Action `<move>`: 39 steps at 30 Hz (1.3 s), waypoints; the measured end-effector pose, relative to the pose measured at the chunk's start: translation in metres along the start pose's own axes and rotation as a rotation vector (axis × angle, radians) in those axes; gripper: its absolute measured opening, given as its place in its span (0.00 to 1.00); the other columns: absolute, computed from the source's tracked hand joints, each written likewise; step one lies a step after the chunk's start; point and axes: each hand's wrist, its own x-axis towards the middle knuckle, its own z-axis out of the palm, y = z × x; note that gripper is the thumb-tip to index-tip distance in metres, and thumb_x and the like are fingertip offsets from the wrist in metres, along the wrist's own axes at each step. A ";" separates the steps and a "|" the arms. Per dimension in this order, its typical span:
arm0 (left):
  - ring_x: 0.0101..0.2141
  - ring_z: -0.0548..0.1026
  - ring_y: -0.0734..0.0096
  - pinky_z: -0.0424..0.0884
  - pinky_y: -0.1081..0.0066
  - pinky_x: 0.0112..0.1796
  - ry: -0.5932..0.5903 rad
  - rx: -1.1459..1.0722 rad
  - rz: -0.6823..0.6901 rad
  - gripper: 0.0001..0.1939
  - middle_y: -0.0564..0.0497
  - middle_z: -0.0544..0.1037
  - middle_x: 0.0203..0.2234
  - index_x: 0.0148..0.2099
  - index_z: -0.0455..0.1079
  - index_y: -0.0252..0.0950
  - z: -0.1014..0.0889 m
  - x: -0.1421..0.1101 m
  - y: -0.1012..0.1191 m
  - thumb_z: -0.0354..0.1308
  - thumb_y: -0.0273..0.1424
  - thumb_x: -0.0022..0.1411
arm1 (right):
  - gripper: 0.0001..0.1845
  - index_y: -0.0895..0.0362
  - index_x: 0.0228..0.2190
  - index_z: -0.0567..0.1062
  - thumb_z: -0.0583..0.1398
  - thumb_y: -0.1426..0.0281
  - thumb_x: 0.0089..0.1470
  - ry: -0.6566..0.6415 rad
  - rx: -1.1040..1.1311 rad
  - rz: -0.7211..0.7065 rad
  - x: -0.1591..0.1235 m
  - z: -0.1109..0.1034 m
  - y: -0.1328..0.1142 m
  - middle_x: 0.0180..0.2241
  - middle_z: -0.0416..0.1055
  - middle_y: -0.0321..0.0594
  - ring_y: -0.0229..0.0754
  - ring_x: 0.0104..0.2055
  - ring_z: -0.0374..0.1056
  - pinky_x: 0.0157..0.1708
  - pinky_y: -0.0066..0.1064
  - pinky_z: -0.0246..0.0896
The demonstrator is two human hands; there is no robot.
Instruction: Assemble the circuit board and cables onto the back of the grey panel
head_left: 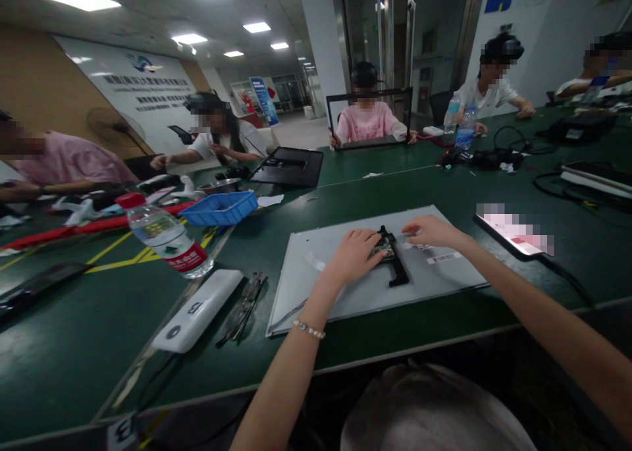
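A flat grey metal-backed panel (340,303), like the back of a display screen, lies on the table before me. On its middle rests a black plastic bracket (399,273) with a small green circuit board (382,250) at it. My left hand (353,257) lies over the board's left side, thumb and fingers on either side of it. My right hand (430,230) hovers just right of the bracket, fingers loosely bent and apart, with nothing visible in them. A white barcode label (443,257) sits on the panel below the right hand.
Left of the panel are glasses (243,309), a white power bank (200,311), a water bottle (170,240) and a blue tray (220,209). A lit phone (513,234) with a cable lies right. Across the table a person holds a black frame (369,94); other people sit around.
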 end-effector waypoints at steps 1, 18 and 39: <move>0.53 0.64 0.60 0.58 0.62 0.53 -0.018 -0.014 0.020 0.20 0.45 0.68 0.52 0.56 0.62 0.37 0.000 0.000 0.001 0.44 0.41 0.68 | 0.17 0.58 0.41 0.78 0.62 0.71 0.46 -0.018 0.010 0.009 -0.003 0.002 0.001 0.41 0.76 0.44 0.45 0.41 0.71 0.41 0.32 0.64; 0.52 0.65 0.61 0.60 0.62 0.52 -0.014 -0.040 0.145 0.19 0.44 0.68 0.51 0.57 0.60 0.35 0.011 0.002 0.001 0.46 0.37 0.67 | 0.14 0.60 0.33 0.77 0.58 0.63 0.51 -0.033 0.421 0.094 -0.014 0.005 -0.016 0.28 0.75 0.43 0.39 0.27 0.68 0.24 0.27 0.60; 0.53 0.65 0.60 0.60 0.60 0.53 -0.004 -0.051 0.180 0.21 0.43 0.68 0.51 0.58 0.58 0.35 0.009 0.002 0.003 0.48 0.37 0.66 | 0.11 0.59 0.28 0.75 0.63 0.64 0.43 -0.070 0.600 0.056 0.000 0.036 -0.008 0.25 0.74 0.39 0.38 0.28 0.68 0.29 0.28 0.61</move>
